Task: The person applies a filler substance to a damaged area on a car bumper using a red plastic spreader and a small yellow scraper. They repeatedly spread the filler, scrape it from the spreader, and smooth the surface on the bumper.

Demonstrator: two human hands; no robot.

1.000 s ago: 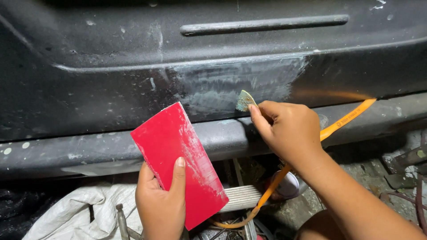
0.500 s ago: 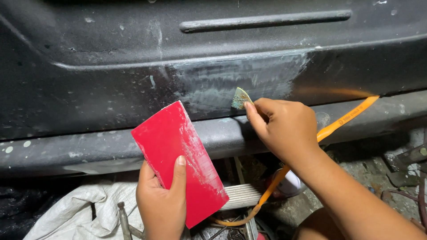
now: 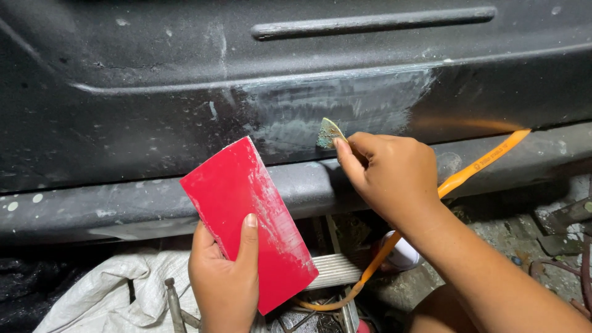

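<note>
The small sanding scrap (image 3: 328, 132) sat pinched in the right hand (image 3: 388, 176), pressed on the panel's grey patch (image 3: 320, 114); flat, even strokes would suit. The left hand (image 3: 225, 277) gripped a red card (image 3: 250, 216).

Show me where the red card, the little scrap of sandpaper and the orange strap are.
red card (image 3: 246, 203), head view, on its bare upper face.
scrap of sandpaper (image 3: 327, 132), head view, on the tip showing above the fingers.
orange strap (image 3: 487, 161), head view, on the stretch beyond the wrist.
</note>
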